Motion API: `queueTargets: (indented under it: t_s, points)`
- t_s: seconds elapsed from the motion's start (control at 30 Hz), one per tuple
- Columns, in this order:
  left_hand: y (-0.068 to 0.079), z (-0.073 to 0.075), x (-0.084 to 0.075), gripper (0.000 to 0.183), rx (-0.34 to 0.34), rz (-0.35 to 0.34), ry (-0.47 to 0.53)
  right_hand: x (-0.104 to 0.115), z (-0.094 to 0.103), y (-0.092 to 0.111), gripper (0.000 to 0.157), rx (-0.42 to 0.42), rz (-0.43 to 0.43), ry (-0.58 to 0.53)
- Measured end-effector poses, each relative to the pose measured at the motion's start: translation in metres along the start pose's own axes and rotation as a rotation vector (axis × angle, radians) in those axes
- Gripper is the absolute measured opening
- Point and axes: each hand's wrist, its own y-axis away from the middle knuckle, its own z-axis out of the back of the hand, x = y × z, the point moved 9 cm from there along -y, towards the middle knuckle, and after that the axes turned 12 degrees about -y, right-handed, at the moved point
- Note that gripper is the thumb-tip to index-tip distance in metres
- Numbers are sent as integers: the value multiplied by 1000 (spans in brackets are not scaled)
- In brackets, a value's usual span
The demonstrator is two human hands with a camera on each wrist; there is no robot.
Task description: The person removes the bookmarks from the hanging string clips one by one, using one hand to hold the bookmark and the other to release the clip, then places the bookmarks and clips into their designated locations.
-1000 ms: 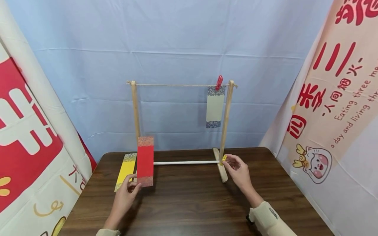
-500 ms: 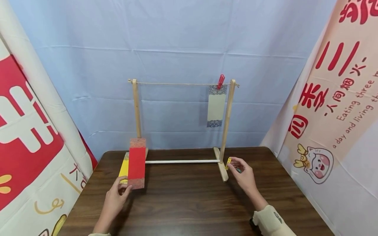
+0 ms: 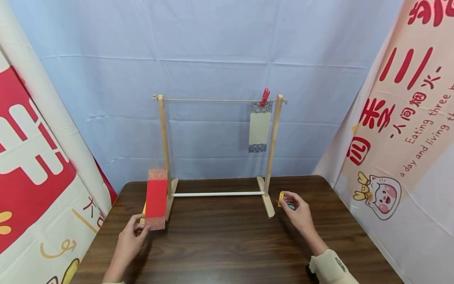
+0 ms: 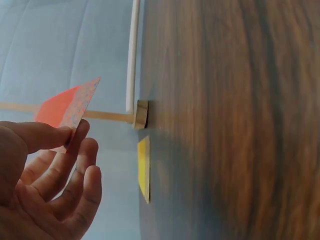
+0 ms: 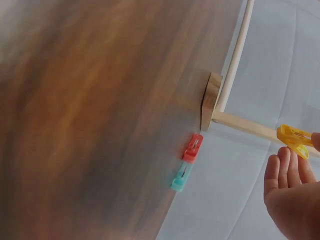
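Observation:
My left hand (image 3: 129, 237) pinches a red paper card (image 3: 156, 199) with patterned ends by its lower left corner, holding it up over the table. Behind that card, a yellow card (image 4: 144, 169) lies on the tabletop, mostly hidden in the head view. Between thumb and fingers, my right hand (image 3: 298, 211) grips a yellow clothespin (image 5: 295, 138) above the table, right of the wooden rack (image 3: 273, 146). Under that hand lie a red clothespin (image 5: 193, 147) and a teal clothespin (image 5: 181, 176). A cream card (image 3: 260, 128) hangs from the rack's string (image 3: 213, 101), clipped by another red clothespin (image 3: 265, 97).
The rack stands towards the back of the dark wooden table (image 3: 227, 244), with a white rod (image 3: 218, 194) low between its posts. Behind it hangs a pale blue cloth (image 3: 213, 47). Printed banners (image 3: 400, 118) flank both sides.
My left hand has moved left with the red card, covering more of the yellow card. My right hand has shifted right, away from the rack's post, with the yellow clothespin.

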Motion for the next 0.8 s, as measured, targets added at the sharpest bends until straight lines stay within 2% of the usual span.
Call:
queueTargets:
  t_s: [0.23, 0.6, 0.8]
  points:
    - [3, 6, 11, 37, 33, 25, -3, -29, 17, 2, 29, 1, -23, 131]
    - [0, 7, 21, 37, 95, 56, -44, -33, 22, 5, 28, 43, -6, 222]
    - [-6, 7, 26, 40, 140, 76, -45, -35, 22, 1, 27, 52, -33, 255]
